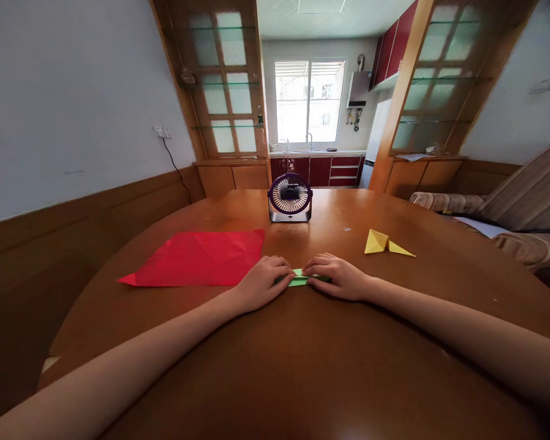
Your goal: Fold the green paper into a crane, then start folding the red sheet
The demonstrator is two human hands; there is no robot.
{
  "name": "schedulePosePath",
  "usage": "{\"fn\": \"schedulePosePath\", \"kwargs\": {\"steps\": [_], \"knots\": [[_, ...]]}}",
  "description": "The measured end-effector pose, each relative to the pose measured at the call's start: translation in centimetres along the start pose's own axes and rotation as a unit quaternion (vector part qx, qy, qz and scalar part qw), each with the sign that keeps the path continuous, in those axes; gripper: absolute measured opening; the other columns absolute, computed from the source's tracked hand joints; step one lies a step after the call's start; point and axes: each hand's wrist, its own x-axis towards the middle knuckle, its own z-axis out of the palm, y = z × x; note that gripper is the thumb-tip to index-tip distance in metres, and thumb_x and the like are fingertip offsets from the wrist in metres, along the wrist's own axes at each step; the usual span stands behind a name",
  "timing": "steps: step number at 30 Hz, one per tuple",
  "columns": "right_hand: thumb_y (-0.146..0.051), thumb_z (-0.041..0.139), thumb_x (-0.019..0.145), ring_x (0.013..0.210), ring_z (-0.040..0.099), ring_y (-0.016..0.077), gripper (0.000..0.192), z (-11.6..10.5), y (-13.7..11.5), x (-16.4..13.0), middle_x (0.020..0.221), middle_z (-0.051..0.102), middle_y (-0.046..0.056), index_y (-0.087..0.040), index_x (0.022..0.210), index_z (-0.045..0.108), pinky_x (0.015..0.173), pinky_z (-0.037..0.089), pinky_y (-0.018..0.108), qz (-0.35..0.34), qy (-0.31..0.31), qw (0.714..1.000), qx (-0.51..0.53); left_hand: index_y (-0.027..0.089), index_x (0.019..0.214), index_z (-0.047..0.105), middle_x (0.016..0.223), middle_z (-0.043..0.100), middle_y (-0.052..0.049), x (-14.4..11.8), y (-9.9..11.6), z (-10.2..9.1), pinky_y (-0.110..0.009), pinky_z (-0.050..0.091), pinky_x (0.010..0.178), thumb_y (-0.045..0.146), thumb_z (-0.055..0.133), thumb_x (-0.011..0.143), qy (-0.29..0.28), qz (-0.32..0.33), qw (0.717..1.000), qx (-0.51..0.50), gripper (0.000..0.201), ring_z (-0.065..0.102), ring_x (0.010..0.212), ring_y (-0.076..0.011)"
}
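A small piece of folded green paper (297, 282) lies on the wooden table in front of me, partly covered by my fingers. My left hand (266, 278) grips its left end, thumb at the near edge and fingers on top. At the right end my right hand (337, 276) pinches it in the same way. Just left of my left hand is a large creased sheet of red paper (201, 260), one corner drawn out to a point. Off to the right of my right hand sits a folded yellow paper shape (376, 242) with a pointed tail.
Beyond my hands a small purple desk fan (290, 194) stands on the round table (275, 366). A striped armchair (527, 195) is close to the table's right side. Glass-shelved cabinets and a kitchen window (309, 101) are farther back.
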Motion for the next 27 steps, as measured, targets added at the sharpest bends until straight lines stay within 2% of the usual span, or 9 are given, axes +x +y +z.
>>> {"fn": "schedulePosePath", "kwargs": {"steps": [5, 11, 17, 24, 27], "knots": [[-0.022, 0.049, 0.095, 0.082, 0.061, 0.0183, 0.02, 0.4, 0.19, 0.55, 0.089, 0.067, 0.009, -0.015, 0.097, 0.068, 0.079, 0.05, 0.034, 0.028, 0.026, 0.999, 0.007, 0.017, 0.091, 0.069, 0.092, 0.068, -0.006, 0.23, -0.11, 0.38, -0.034, 0.044, 0.081, 0.029, 0.044, 0.096, 0.025, -0.031, 0.999, -0.001, 0.028, 0.061, 0.087, -0.0188], [-0.024, 0.05, 0.095, 0.08, 0.06, 0.0172, 0.023, 0.72, 0.56, 0.58, 0.087, 0.065, 0.008, -0.016, 0.096, 0.071, 0.074, 0.05, 0.031, 0.082, 0.067, 0.994, 0.021, 0.019, 0.106, 0.07, 0.095, 0.068, -0.007, 0.11, -0.37, 0.62, -0.035, 0.044, 0.081, 0.028, 0.044, 0.097, 0.033, -0.055, 0.998, 0.026, 0.029, 0.06, 0.091, -0.0205], [-0.023, 0.05, 0.094, 0.083, 0.058, 0.018, 0.023, 0.7, 0.5, 0.54, 0.089, 0.063, 0.009, -0.017, 0.097, 0.073, 0.076, 0.049, 0.033, 0.1, 0.056, 0.993, -0.002, 0.02, 0.105, 0.07, 0.095, 0.066, -0.007, 0.07, -0.41, 0.75, -0.037, 0.043, 0.08, 0.029, 0.048, 0.095, 0.025, -0.066, 0.996, 0.063, 0.026, 0.058, 0.092, -0.0221], [-0.02, 0.05, 0.094, 0.082, 0.056, 0.0186, 0.021, 0.84, 0.45, 0.61, 0.087, 0.06, 0.009, -0.014, 0.092, 0.069, 0.076, 0.047, 0.033, 0.091, 0.046, 0.995, -0.022, 0.019, 0.108, 0.065, 0.104, 0.065, -0.007, 0.26, -0.17, 0.47, -0.039, 0.042, 0.087, 0.022, 0.05, 0.092, -0.003, -0.048, 0.998, 0.032, 0.022, 0.057, 0.1, -0.0229], [-0.02, 0.05, 0.094, 0.082, 0.055, 0.0187, 0.019, 0.93, 0.59, 0.53, 0.087, 0.059, 0.008, -0.014, 0.089, 0.068, 0.076, 0.047, 0.032, 0.088, 0.043, 0.995, -0.022, 0.019, 0.106, 0.066, 0.103, 0.063, -0.007, 0.39, -0.31, 0.47, -0.038, 0.042, 0.088, 0.027, 0.051, 0.093, -0.017, -0.054, 0.998, 0.006, 0.021, 0.055, 0.1, -0.0227]]}}
